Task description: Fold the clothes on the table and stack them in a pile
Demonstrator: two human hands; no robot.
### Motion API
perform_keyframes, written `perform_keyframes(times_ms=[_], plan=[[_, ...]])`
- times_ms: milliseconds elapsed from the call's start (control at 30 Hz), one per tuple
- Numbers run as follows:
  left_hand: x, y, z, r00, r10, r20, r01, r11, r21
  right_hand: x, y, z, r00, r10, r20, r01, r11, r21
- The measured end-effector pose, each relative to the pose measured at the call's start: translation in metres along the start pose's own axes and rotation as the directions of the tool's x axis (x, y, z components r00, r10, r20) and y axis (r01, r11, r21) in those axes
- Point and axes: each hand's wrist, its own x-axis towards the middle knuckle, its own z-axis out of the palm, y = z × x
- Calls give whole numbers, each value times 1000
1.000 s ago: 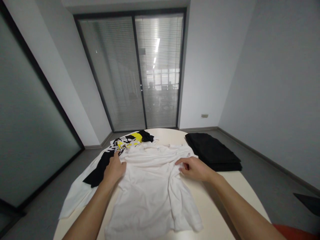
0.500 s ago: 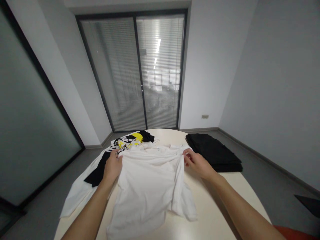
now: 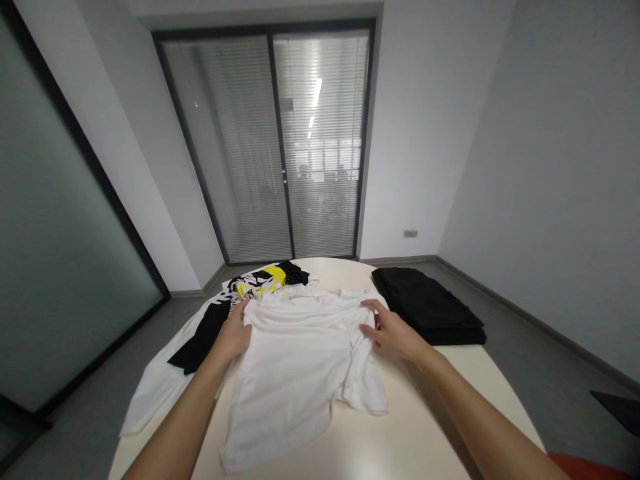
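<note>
A white T-shirt (image 3: 295,373) lies spread on the round cream table (image 3: 415,433), collar towards the far side. My left hand (image 3: 231,335) rests on its left shoulder with the fingers laid on the cloth. At the right shoulder, my right hand (image 3: 393,330) presses the folded-in edge with fingers stretched out. The right sleeve is tucked inward and bunched below that hand.
A pile of black, white and yellow printed garments (image 3: 250,287) lies at the far left of the table, partly hanging off. A stack of folded black clothes (image 3: 430,307) sits at the far right. Behind stand glass doors with blinds.
The shirt's right side has been folded inward, making it narrower. My right hand went from gripping the edge to lying flat on it. My left hand stayed at the left shoulder.
</note>
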Motion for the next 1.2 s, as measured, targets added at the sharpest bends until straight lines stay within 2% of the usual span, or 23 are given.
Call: perform_keyframes(times_ms=[100, 233, 300, 367, 433, 500, 600, 667, 767, 867, 933, 1067, 1200], plan=[[-2, 1, -5, 999, 29, -15, -28, 998, 51, 3, 2, -2, 998, 60, 36, -66, 979, 194], [3, 2, -13, 982, -26, -185, 29, 999, 14, 12, 12, -9, 973, 177, -146, -91, 882, 462], [7, 0, -16, 970, -43, -239, 44, 999, -2, 17, 19, -11, 949, 221, -226, -72, 847, 527], [10, -2, -16, 966, -58, -252, 58, 998, -8, 20, 25, -11, 938, 250, -242, -78, 830, 552], [12, -5, -14, 970, -63, -237, 63, 998, -6, 20, 27, -10, 946, 228, -231, -73, 843, 533], [12, -6, -11, 976, -53, -212, 57, 998, 12, 19, 25, -9, 959, 154, -238, -36, 900, 435], [6, -2, -8, 983, -18, -182, 33, 996, 80, 12, 17, -13, 943, 70, -326, -42, 995, 92], [-1, 4, -9, 990, -12, -143, 44, 973, 226, 7, 11, -17, 932, 99, -349, -154, 979, -133], [-14, 18, -12, 996, -65, -66, 89, 865, 493, -1, 7, -21, 958, 222, -182, -267, 923, -276], [-24, 31, -15, 989, -148, -2, 117, 772, 625, -4, 6, -20, 970, 243, -4, -232, 918, -323], [-27, 35, -17, 984, -174, 23, 115, 738, 664, -4, 6, -17, 979, 199, 35, -177, 930, -321], [-24, 33, -18, 997, -80, -20, 75, 774, 628, 1, 5, -17, 984, 174, -25, -175, 958, -226], [-12, 26, -19, 979, 16, -206, 72, 907, 415, 8, 9, -20, 970, 195, -145, -199, 980, -13]])
